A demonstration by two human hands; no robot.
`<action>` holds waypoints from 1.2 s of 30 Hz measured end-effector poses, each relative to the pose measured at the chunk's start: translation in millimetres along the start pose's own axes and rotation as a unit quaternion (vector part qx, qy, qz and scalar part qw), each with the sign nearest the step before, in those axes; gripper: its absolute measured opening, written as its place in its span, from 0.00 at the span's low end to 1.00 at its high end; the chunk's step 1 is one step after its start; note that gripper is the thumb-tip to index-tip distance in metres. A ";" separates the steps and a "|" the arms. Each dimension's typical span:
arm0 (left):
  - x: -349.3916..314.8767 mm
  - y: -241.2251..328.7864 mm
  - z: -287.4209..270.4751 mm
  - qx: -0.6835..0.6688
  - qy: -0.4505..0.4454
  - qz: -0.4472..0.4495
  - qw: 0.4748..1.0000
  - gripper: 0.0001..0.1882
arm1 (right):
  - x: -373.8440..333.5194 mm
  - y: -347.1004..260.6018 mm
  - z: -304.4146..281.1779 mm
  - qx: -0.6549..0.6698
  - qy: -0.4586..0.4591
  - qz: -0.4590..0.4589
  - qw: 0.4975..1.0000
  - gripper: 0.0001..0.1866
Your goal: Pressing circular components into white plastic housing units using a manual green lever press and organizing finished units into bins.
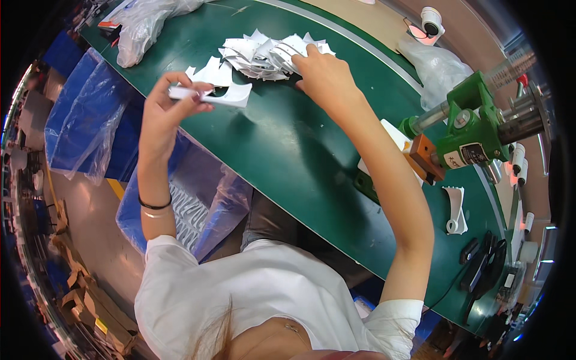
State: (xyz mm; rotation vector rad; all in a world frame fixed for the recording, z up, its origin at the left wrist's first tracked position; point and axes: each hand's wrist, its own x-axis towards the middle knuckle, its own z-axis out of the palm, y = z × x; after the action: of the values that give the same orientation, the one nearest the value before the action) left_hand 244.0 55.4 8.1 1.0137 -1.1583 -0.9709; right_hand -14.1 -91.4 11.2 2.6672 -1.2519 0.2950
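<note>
My left hand (174, 105) pinches a white curved plastic part (231, 96) by one end, above the near left edge of the green table (270, 138). Its free end has a rounded cut-out and points to the right. At the far side of the table lies a pile of like white parts (258, 57), heaped and overlapping. My right hand (324, 75) reaches onto the right end of this pile, fingers bent over the parts; whether it grips one is hidden. A few loose white parts (215, 73) lie just left of the pile.
A green hand press (471, 132) stands at the right, with an orange-brown block (425, 157) beside it. Past it lie a single white part (455, 210) and black tools (483, 264). Clear bags (141, 30) rest on the table. A blue lined bin (198, 204) of white parts stands below my left arm.
</note>
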 end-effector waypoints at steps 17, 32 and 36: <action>-49.0 -47.4 57.5 0.246 -0.039 -0.011 0.968 0.28 | -37.1 18.7 -3.1 -0.045 0.015 0.015 0.999 0.07; -36.5 -52.8 65.1 0.304 0.086 -0.075 0.946 0.26 | 3.2 32.4 27.0 0.140 0.021 0.248 0.958 0.23; -43.9 -59.5 59.5 0.204 0.053 -0.048 0.976 0.23 | -9.5 19.0 0.6 0.202 0.090 0.181 0.958 0.16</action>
State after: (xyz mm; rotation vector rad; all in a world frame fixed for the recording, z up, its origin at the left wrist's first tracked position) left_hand 174.6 75.2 -53.6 1.4432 -1.2559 -0.7576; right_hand -34.7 -96.4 9.7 2.6163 -1.7755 0.9166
